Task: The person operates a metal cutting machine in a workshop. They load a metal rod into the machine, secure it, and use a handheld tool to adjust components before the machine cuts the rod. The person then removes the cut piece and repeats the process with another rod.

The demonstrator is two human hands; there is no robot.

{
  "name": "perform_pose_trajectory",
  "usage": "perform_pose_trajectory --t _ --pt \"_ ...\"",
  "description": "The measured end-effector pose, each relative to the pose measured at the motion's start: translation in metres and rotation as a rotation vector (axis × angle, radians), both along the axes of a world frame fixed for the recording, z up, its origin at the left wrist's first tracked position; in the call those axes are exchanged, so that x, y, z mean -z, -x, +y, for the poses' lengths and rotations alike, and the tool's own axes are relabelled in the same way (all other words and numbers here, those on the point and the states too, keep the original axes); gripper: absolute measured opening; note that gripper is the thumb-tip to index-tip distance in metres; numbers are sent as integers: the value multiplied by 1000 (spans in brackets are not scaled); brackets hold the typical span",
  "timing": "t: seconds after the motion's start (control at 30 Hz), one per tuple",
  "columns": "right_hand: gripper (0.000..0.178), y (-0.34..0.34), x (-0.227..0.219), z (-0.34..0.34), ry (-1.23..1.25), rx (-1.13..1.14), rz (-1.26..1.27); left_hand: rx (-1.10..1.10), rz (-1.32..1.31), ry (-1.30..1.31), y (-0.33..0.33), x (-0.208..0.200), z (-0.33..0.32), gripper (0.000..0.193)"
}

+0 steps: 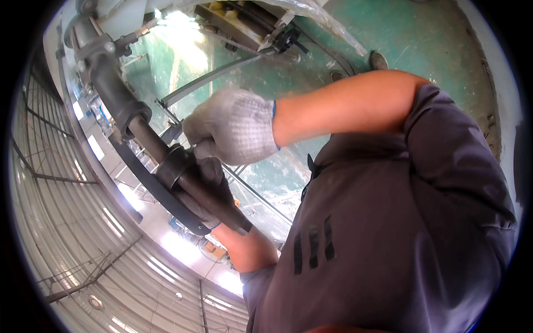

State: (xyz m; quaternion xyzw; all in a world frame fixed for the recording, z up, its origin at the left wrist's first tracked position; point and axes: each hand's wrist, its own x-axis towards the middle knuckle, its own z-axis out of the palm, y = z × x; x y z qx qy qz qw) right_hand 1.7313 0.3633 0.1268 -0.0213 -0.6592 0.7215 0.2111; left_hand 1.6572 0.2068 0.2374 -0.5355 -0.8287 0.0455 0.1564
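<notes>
A dark cylindrical sleeve with a wide collar (214, 197) sits at the end of a metal rod (149, 136). That rod comes out of a long dark metal housing (114, 83) at the upper left. My left hand (225, 186), in a dark-looking glove, wraps round the sleeve, which hides part of it. In a pale grey knit glove, my right hand (236, 125) is closed just above the collar, fingers curled together. Whether its fingers grip anything is hidden; a small flat grey piece (172, 133) shows beside them. A curved dark bar (158, 186) runs along the sleeve's left side.
Thin metal frame bars (211, 72) cross behind my hands. Further back stand dark machine parts (283, 39) and clear plastic sheeting (338, 28) over a worn green floor (422, 33). A ribbed roof (72, 222) fills the left side. My torso takes up the lower right.
</notes>
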Motion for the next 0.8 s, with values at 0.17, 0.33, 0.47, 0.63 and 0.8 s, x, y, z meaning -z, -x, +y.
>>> perform_pose_trajectory --t 0.17,0.33,0.47,0.63,0.8 --pt "14 -3 -8 3 71 -71 -73 -62 -4 -63 -7 5 -7 37" --pt "14 8 4 -1 -62 -6 29 -91 -58 -51 -2 1 -8 40" --pt "16 7 1 -3 -202 -33 29 -111 -208 -82 2 2 -12 38" --pt "17 12 14 0 -187 45 184 -122 -438 -235 10 12 -15 32" --pt "17 5 4 4 31 -53 58 100 -70 -164 -6 10 7 27"
